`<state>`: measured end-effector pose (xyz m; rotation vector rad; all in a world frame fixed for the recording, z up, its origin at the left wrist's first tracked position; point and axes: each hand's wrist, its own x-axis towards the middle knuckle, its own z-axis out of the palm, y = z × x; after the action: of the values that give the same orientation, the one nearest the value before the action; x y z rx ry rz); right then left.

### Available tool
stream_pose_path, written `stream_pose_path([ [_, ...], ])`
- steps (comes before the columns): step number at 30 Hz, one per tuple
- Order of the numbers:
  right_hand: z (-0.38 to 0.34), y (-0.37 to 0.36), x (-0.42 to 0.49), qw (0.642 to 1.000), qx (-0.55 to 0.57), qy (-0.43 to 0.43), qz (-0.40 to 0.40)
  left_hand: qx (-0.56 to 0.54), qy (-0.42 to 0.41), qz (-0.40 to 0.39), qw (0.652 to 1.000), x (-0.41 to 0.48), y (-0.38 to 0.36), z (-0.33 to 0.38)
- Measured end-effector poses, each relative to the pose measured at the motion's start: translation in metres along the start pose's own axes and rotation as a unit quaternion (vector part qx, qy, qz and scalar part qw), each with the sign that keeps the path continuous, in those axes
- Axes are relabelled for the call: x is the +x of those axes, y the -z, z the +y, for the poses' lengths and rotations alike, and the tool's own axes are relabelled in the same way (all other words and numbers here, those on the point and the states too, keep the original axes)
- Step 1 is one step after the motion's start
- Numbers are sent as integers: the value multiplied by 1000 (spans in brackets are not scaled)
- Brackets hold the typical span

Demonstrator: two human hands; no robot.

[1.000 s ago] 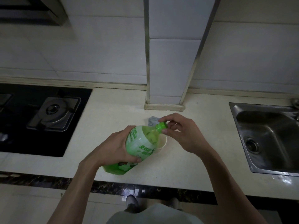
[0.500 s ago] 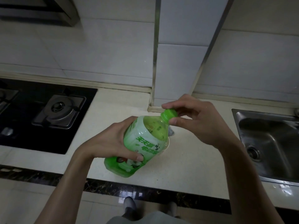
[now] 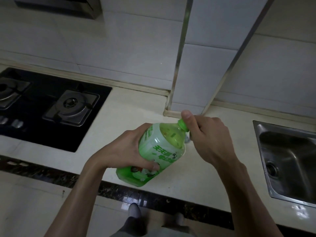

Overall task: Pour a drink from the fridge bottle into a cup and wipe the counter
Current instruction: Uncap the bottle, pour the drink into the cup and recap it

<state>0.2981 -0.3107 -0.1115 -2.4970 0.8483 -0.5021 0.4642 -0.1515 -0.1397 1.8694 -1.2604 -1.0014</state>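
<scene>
Head view, starting at your left: a black gas hob [image 3: 51, 134] is set into the table [image 3: 133, 106], its left part cut off by the frame edge. One steel burner [image 3: 71, 106] shows whole, and the knobs at the front are blurred. Above it, only the underside of a hood [image 3: 56, 7] is in view.

Your left hand [image 3: 126, 147] grips the bottle [image 3: 159, 151] round its middle, with the fingers [image 3: 145, 127] curled over the far side and the thumb pressed across the lower label. The bottle is held in the air over the front of the table. It is tilted, base toward you and neck pointing up and away to the right. It is green plastic, yellow-green inside at the shoulder, with small specks.

Its pale label carries large green Chinese characters. The first two read 天天; the rest is too blurred or turned away to read. A fruit picture below them lies partly under your thumb.

Your right hand [image 3: 210, 139] pinches the green cap [image 3: 182, 124], which sits on the neck, thumb on top and curled fingers behind. Just below the cap a small pale-grey scrap [image 3: 187, 139] peeks out between neck and hand; you cannot tell what it is.

Behind stands a tiled pillar [image 3: 205, 65] with metal edge strips. At right, a steel sink [image 3: 290, 151] with its drain [image 3: 273, 168] is cut off by the frame. Your shoes [image 3: 135, 211] show dimly below the table's dark edge.
</scene>
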Motion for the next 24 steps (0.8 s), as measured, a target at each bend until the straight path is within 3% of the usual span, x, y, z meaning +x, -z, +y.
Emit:
stream_pose_path([
  [3, 5, 4, 0, 984, 172, 24, -35, -4, 1, 11, 1000, -4, 5, -4],
  [5, 7, 8, 1, 975, 208, 55, -50, -2, 4, 16, 1000, -5, 7, -7],
  [8, 8, 8, 3, 978, 173, 96, -65, 2, 4, 15, 1000, -8, 9, -9],
  [11, 2, 6, 3, 990, 136, 39, -26, 13, -2, 7, 1000, -8, 10, -9],
  [14, -1, 7, 5, 999, -5, 34, 15, 16, -7, 2, 1000, -8, 8, -8],
  [18, -7, 17, 7, 991, 101, 53, -72, -8, -19, 12, 1000, -9, 11, -5],
  [21, -9, 16, 7, 988, 120, 75, -55, -10, -26, 15, 1000, -8, 14, -5],
  [24, -13, 14, 10, 994, 97, 40, -37, 9, -22, 24, 999, -9, 13, -7],
])
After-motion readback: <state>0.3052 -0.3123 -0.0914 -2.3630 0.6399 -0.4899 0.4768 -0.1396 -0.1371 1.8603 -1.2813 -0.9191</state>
